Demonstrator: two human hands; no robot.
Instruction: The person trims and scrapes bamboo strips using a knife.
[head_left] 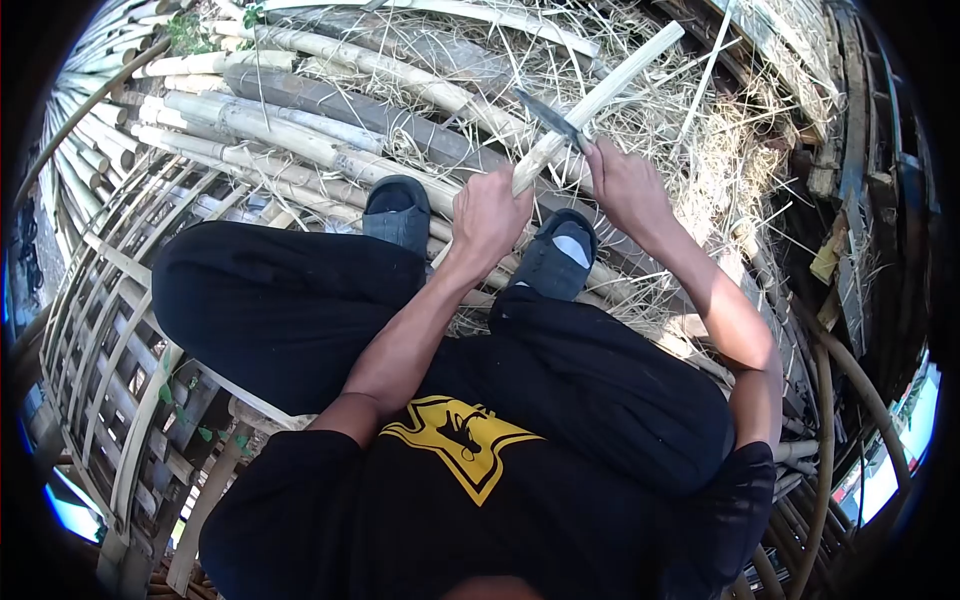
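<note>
My left hand (489, 222) is closed around a pale bamboo strip (628, 82), which slants up and to the right, away from me. Closed on a knife, my right hand (628, 190) is just right of the strip. The dark knife blade (548, 116) crosses the strip a little above my left hand and points up and left. My fingers hide most of the knife's handle. Both hands are between and beyond my feet, in dark slip-on sandals (397, 222).
Bamboo poles (290, 140) and a dark plank (330, 100) lie across the ground ahead. Shavings (650, 130) litter them. A woven bamboo lattice (110, 370) stands at my left, with stacked poles (90, 140) beyond. Stacked wood (855, 190) and a curved stick (860, 365) are at right.
</note>
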